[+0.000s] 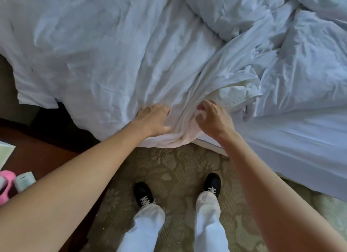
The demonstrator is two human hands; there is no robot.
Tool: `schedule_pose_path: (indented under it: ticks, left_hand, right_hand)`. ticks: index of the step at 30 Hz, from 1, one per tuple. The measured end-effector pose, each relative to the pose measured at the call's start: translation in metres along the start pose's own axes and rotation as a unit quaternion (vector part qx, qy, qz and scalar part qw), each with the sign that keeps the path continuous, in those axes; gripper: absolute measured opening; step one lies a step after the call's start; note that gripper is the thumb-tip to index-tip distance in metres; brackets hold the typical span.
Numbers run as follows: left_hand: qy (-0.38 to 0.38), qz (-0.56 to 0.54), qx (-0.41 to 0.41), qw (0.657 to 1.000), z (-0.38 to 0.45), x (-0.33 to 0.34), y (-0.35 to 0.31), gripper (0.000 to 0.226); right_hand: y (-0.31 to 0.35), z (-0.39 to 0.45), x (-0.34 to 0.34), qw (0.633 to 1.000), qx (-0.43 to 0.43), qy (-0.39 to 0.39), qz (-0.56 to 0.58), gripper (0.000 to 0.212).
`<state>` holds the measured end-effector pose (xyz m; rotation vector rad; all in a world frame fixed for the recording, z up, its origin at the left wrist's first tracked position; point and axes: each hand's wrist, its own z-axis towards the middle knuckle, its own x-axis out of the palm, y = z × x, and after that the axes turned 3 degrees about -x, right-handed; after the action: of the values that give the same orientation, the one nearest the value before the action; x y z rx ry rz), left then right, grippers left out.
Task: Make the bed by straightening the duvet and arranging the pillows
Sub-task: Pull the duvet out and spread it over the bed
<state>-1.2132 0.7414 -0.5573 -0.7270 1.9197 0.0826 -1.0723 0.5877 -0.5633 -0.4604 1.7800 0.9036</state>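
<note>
Our two bare forearms fill the lower part of the view, reaching down and forward to the edge of the bed (309, 157). Below them we see our white trousers (208, 223) and black shoes (143, 194) on a patterned carpet (174, 169).

Our left hand (154, 119) lies on the white duvet (93, 54) at the bed's edge, fingers bent and thumb pressed into a bunched fold, gripping the cloth. Our right hand (213, 118) is just beside it, fingers curled and pinching a raised ridge of the same duvet. A narrow gathered fold runs between the two hands.

The duvet spreads wrinkled over the left part of the bed and hangs over its side. On the right it is heaped in rumpled folds, with the sheet showing below them. A puffy white pillow (231, 11) lies at the top, near the heap.

At the far left sits a pink object (5, 186) on a dark reddish counter (37, 154).
</note>
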Motion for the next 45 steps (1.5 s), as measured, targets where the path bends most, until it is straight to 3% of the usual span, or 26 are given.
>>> schedule_pose_path:
  ticks: [8,10,12,14,17,21,25,27,30,32,34,36,39,42,45]
  left_hand:
    - [-0.153,-0.011,0.073,0.985,0.075,-0.027,-0.140,0.068]
    - [-0.202,0.039,0.115,0.972,0.096,-0.021,-0.175,0.074]
    - [-0.221,0.090,0.153,0.959,0.118,-0.009,-0.207,0.079]
    - [-0.182,0.173,0.156,0.955,0.140,0.004,-0.235,0.090]
    - [-0.074,0.245,0.108,0.961,0.168,0.018,-0.260,0.108]
    - [0.007,0.225,0.019,0.974,0.181,0.029,-0.264,0.122]
    - [0.099,0.232,-0.016,0.968,0.176,0.037,-0.276,0.134]
    - [0.139,0.212,-0.014,0.967,0.164,0.041,-0.297,0.118]
    - [0.143,0.187,-0.003,0.972,0.137,0.051,-0.335,0.062]
    - [0.143,0.190,-0.002,0.971,0.117,0.062,-0.357,0.053]
    - [0.131,0.197,-0.001,0.972,0.095,0.075,-0.376,0.062]
    - [0.118,0.195,-0.012,0.974,0.072,0.084,-0.397,0.073]
    - [0.085,0.140,-0.092,0.982,0.043,0.089,-0.425,0.074]
    - [-0.008,-0.007,-0.142,0.990,0.018,0.087,-0.440,0.045]
    - [-0.079,-0.017,-0.131,0.988,-0.006,0.085,-0.452,0.026]
  right_hand:
    - [-0.128,0.004,-0.035,0.977,0.091,-0.184,0.055,0.034]
    - [-0.166,0.008,-0.035,0.982,0.126,-0.136,0.041,0.057]
    - [-0.197,0.016,-0.034,0.993,0.095,-0.048,-0.043,0.081]
    - [-0.221,0.028,-0.035,0.991,0.011,0.035,-0.127,0.090]
    - [-0.246,0.052,-0.050,0.965,-0.108,0.095,-0.218,0.082]
    - [-0.267,0.066,-0.075,0.883,-0.267,0.172,-0.345,0.038]
    - [-0.297,0.031,-0.100,0.939,-0.173,0.183,-0.235,0.016]
    - [-0.314,0.012,-0.108,0.967,-0.077,0.194,-0.147,0.021]
    - [-0.328,-0.024,-0.115,0.978,0.038,0.203,-0.036,0.024]
    - [-0.340,-0.051,-0.119,0.977,0.070,0.199,0.005,0.026]
    - [-0.352,-0.075,-0.130,0.973,0.091,0.209,0.033,0.025]
    - [-0.356,-0.094,-0.148,0.973,0.092,0.208,0.032,0.023]
    - [-0.343,-0.114,-0.183,0.983,0.024,0.167,-0.067,0.017]
    - [-0.321,-0.130,-0.218,0.981,-0.051,0.119,-0.143,0.013]
    - [-0.312,-0.151,-0.239,0.979,-0.055,0.111,-0.164,0.015]
